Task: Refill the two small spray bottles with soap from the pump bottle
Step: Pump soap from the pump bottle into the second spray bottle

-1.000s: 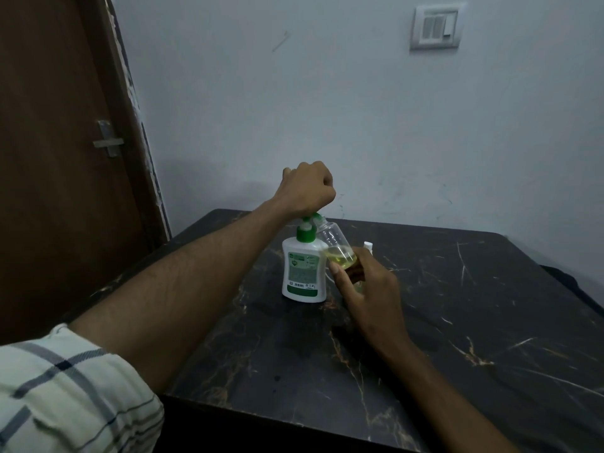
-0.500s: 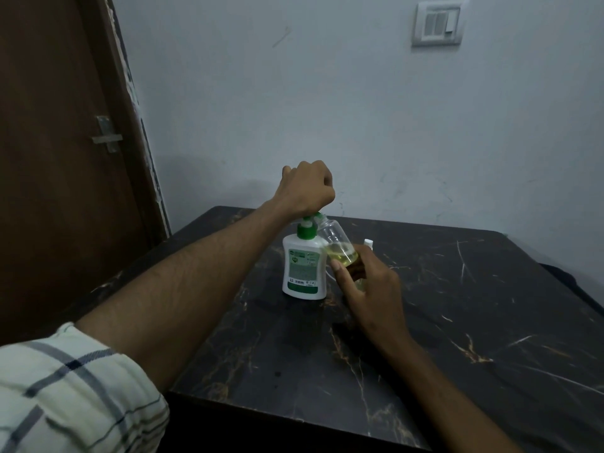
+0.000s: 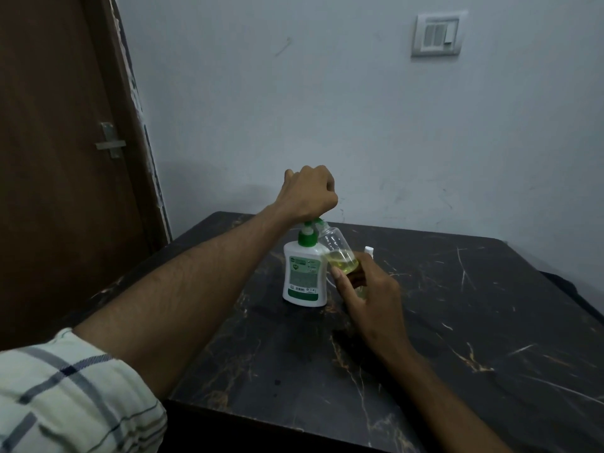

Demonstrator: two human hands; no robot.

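A white pump bottle with a green collar stands upright on the dark marble table. My left hand is closed in a fist over its green pump head, which it mostly hides. My right hand grips a small clear spray bottle by its base, tilted so that its open mouth sits under the pump spout; yellow-green soap pools in its lower end. Behind my right hand the white top of a second small bottle sticks up, its body hidden.
The table stands against a pale wall, with a brown door and its metal latch to the left. A switch plate is high on the wall. A dark object lies beyond the table's right edge.
Both hands and both bottles hold nearly the same position; only the camera view has shifted slightly.
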